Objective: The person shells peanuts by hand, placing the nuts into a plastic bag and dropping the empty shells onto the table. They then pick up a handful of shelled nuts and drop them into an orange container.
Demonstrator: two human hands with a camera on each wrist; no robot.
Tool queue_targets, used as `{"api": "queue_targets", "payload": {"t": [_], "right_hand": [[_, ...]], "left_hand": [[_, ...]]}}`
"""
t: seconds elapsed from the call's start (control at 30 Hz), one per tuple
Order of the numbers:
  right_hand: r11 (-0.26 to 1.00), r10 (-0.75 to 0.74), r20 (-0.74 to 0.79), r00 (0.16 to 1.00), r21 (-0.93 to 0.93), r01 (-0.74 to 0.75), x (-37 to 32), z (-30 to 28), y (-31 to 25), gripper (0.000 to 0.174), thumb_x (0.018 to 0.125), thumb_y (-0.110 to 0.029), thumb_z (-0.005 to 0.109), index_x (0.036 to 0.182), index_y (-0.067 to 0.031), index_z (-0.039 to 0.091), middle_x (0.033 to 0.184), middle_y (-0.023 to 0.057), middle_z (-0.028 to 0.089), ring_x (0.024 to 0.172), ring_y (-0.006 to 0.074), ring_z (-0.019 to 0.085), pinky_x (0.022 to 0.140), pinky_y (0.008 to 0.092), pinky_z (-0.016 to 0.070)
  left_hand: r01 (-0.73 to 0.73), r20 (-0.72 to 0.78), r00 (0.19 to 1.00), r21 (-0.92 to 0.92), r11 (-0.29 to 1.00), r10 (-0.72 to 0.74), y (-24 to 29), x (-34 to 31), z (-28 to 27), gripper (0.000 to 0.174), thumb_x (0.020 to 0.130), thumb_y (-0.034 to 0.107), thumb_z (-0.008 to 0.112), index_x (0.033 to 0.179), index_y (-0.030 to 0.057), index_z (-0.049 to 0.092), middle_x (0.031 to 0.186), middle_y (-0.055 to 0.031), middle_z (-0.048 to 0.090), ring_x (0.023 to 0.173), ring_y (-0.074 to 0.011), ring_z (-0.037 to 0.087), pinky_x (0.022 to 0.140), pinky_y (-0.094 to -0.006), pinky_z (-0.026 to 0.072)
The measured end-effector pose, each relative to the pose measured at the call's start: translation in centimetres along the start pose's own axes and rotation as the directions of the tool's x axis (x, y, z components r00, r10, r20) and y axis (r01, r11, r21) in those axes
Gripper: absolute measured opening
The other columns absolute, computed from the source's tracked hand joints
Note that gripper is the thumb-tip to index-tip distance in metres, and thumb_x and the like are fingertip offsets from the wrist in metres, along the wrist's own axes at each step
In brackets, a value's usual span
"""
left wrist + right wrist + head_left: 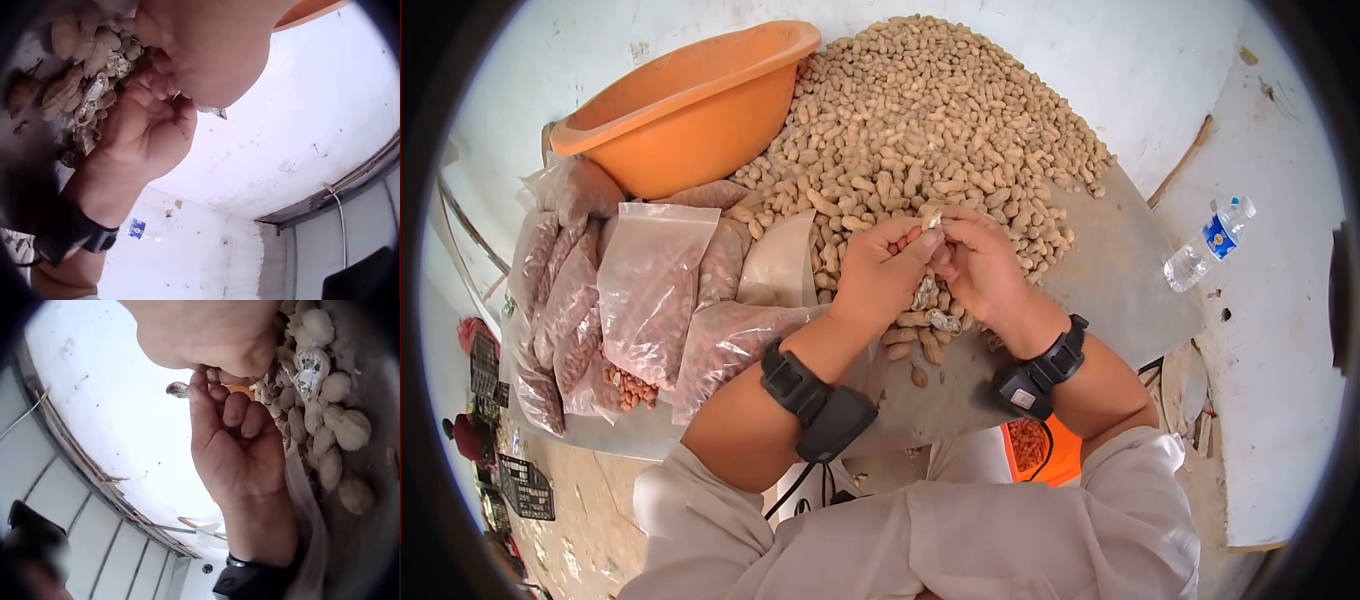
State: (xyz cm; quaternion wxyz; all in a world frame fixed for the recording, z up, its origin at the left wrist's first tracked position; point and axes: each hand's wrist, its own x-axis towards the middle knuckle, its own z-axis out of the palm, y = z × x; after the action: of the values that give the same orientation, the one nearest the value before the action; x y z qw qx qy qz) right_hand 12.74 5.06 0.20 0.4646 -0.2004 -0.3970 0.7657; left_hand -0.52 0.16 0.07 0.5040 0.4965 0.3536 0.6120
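Observation:
Both hands meet over the near edge of a big heap of unshelled peanuts point(940, 130). The left hand point(882, 268) has curled fingers, with reddish peanut kernels point(908, 239) showing between them. A cracked peanut shell point(931, 219) stands up between the fingertips of both hands. In the right wrist view a hollow shell half point(177, 390) sticks out at the left thumb tip. The right hand point(988, 265) pinches at the same peanut with bent fingers; its fingertips are partly hidden. Below the hands lie opened shells point(943, 321) among whole peanuts.
An orange basin point(690, 110) leans at the back left. Clear bags of reddish kernels point(650, 290) crowd the table's left side, beside loose kernels point(632, 388). A water bottle point(1210, 245) is at the right. Below the table edge sits an orange container point(1060, 470) holding reddish bits.

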Motion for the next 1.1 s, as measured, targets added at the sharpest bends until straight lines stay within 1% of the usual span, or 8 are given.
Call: {"api": "queue_targets", "payload": {"t": [0.1,0.23,0.43,0.5,0.63,0.83,0.93,1.1], "right_hand": [[1.0,0.015,0.1,0.995,-0.005,-0.014,-0.2,-0.1,-1.0,0.011,0.085,-0.011,0.051,0.089,-0.0021,0.057,0.068,-0.0002,0.053,0.056,0.0065,0.044,0.048,0.0197,0.0316],[0.985,-0.019,0.087,0.996,-0.167,0.034,-0.4,0.1,-0.8,0.015,0.085,-0.018,0.059,0.089,-0.0038,0.058,0.072,-0.0016,0.054,0.059,0.0048,0.045,0.05,0.0185,0.0328],[0.873,-0.217,0.096,0.971,-0.426,0.237,-1.8,1.0,-0.5,0.014,0.083,-0.017,0.064,0.089,-0.0044,0.06,0.074,-0.0037,0.053,0.063,0.0032,0.045,0.055,0.0177,0.0351],[0.682,-0.367,0.141,0.919,-0.631,0.369,-1.8,-0.1,0.1,0.013,0.082,-0.016,0.065,0.087,-0.0042,0.061,0.073,-0.0041,0.053,0.064,0.0033,0.044,0.056,0.0182,0.0356],[0.724,-0.344,0.075,0.936,-0.614,0.315,-3.2,-0.1,-0.9,0.01,0.08,-0.012,0.066,0.079,-0.0032,0.062,0.069,-0.005,0.052,0.063,0.0029,0.043,0.055,0.0195,0.0355],[0.496,-0.441,0.093,0.893,-0.804,0.328,-6.1,-3.3,-4.0,0.014,0.077,-0.014,0.069,0.073,-0.0036,0.06,0.068,-0.0044,0.051,0.061,0.0039,0.043,0.054,0.0211,0.0356],[0.358,-0.384,0.059,0.922,-0.91,0.208,-8.4,-6.0,-6.4,0.009,0.077,-0.011,0.067,0.078,-0.0035,0.062,0.067,-0.0046,0.045,0.063,0.0044,0.043,0.056,0.0209,0.0347],[-0.047,-0.336,-0.018,0.942,-0.998,-0.036,-10.9,-8.8,-7.4,0.015,0.075,-0.012,0.067,0.078,0.0013,0.062,0.071,0.0001,0.046,0.065,0.0081,0.044,0.056,0.0244,0.0361]], "left_hand": [[0.032,0.024,0.999,-0.049,0.998,-0.031,1.5,-0.6,0.7,0.013,0.088,0.013,0.057,0.087,0.0,0.059,0.062,0.0044,0.047,0.054,-0.0022,0.041,0.046,-0.0192,0.0319],[-0.179,0.042,0.983,0.438,0.881,0.179,1.3,-0.5,0.1,0.008,0.082,0.006,0.059,0.079,-0.0002,0.062,0.067,-0.004,0.059,0.059,-0.0092,0.051,0.053,-0.0245,0.0411],[-0.223,0.07,0.971,0.608,0.762,0.229,1.0,-0.8,0.1,0.013,0.077,0.011,0.064,0.073,-0.0004,0.059,0.058,-0.0084,0.051,0.056,-0.0179,0.049,0.053,-0.0304,0.0393],[-0.282,0.114,0.956,0.604,0.745,0.27,0.3,-0.6,0.0,0.014,0.077,0.012,0.064,0.074,-0.0005,0.06,0.059,-0.0083,0.052,0.056,-0.0182,0.049,0.053,-0.0301,0.0394],[-0.33,0.179,0.944,0.559,0.761,0.277,-0.1,-1.1,0.3,0.012,0.081,0.012,0.064,0.082,0.0001,0.062,0.062,0.0008,0.049,0.057,-0.0068,0.042,0.052,-0.023,0.0371],[-0.116,0.125,0.99,0.4,0.909,0.071,0.3,-1.0,0.4,0.015,0.084,0.016,0.063,0.085,0.0003,0.064,0.061,0.0042,0.05,0.055,-0.0036,0.043,0.049,-0.0192,0.0348],[0.044,0.015,0.999,0.185,0.982,-0.048,1.0,-1.0,0.6,0.017,0.083,0.015,0.063,0.076,-0.0003,0.064,0.062,0.0036,0.051,0.056,-0.003,0.041,0.05,-0.0203,0.0354],[0.136,-0.027,0.99,-0.04,0.99,-0.137,1.7,-1.0,0.4,0.017,0.087,0.016,0.059,0.09,-0.0009,0.062,0.06,0.0037,0.046,0.049,-0.0042,0.038,0.041,-0.0185,0.0295]]}}
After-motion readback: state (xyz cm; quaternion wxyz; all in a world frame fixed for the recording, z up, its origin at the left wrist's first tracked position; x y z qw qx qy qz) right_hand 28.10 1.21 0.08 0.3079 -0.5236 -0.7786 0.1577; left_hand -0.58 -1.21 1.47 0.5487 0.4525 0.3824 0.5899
